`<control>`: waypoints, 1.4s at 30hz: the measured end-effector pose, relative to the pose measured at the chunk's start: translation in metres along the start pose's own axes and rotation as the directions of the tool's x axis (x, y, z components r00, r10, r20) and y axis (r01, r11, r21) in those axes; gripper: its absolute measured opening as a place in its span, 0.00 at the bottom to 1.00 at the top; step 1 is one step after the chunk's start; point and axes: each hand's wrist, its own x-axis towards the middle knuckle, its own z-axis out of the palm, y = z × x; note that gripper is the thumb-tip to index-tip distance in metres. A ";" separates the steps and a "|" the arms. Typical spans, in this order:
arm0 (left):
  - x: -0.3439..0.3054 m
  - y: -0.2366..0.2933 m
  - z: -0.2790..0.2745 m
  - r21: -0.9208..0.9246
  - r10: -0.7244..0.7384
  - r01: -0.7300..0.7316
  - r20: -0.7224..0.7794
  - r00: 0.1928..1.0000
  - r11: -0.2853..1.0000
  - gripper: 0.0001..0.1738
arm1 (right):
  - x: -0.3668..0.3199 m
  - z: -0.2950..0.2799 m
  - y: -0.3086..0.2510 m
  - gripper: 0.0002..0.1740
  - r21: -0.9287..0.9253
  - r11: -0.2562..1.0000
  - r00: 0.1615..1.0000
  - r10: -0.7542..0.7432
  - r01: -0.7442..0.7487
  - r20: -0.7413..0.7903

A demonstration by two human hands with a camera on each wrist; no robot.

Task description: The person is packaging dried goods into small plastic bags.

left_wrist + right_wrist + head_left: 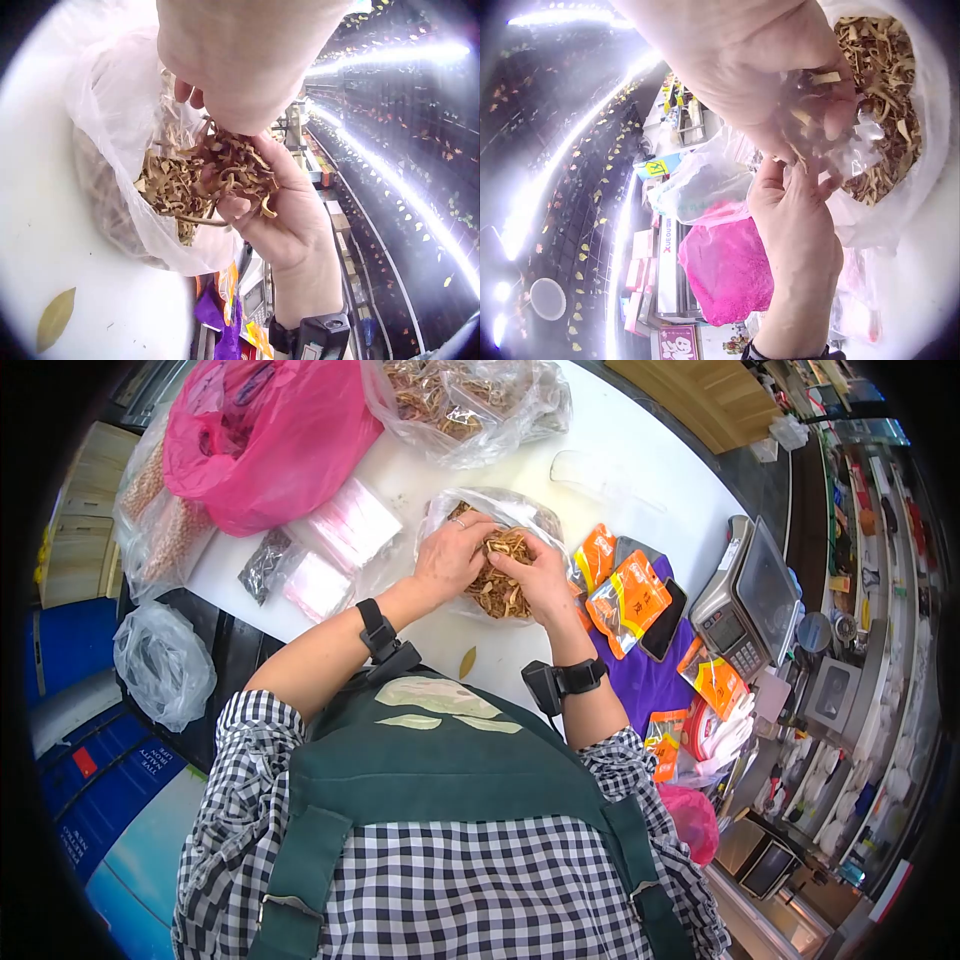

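A thin translucent plastic bag [437,510] stands rolled open on the white table, with brown dried slices [885,90] inside it. Over its mouth, both hands meet around a small clear plastic bag [866,146] that bulges with more slices [238,169]. My right hand [543,580] cups this bundle from the side, its thumb curled across the slices in the left wrist view. From the other side my left hand [455,560] pinches the small bag's edge, fingertips [799,169] close to the right hand. The right hand's palm hides part of the bundle in the right wrist view.
Stacked clear bags [350,525], a pink bag [270,450] and another bag of dried slices [470,410] lie left and behind. At right are orange packets [628,600], a phone [665,622] and a scale [745,600]. A single leaf [467,662] lies near the front edge.
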 end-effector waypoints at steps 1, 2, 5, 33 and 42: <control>0.000 -0.002 0.002 -0.015 0.011 -0.011 -0.008 1.000 1.000 0.22 | 0.001 0.000 0.003 0.18 0.021 0.999 1.000 -0.027 0.027 0.001; 0.000 -0.005 0.003 -0.030 0.022 -0.022 -0.015 1.000 0.999 0.21 | 0.001 0.000 0.005 0.18 0.043 0.998 0.999 -0.054 0.054 0.002; 0.000 -0.005 0.004 -0.015 0.050 -0.051 -0.026 0.998 0.999 0.22 | 0.001 0.000 0.005 0.17 0.060 0.998 0.999 -0.035 0.034 0.012; -0.006 0.016 -0.001 -0.137 0.044 -0.040 0.028 0.999 0.990 0.30 | -0.005 0.010 -0.027 0.16 -0.702 0.701 0.972 -0.231 0.129 -0.052; -0.008 0.020 -0.004 -0.084 0.095 -0.097 -0.021 0.995 0.992 0.30 | -0.004 0.014 -0.034 0.16 -0.798 0.581 0.950 -0.310 0.162 -0.032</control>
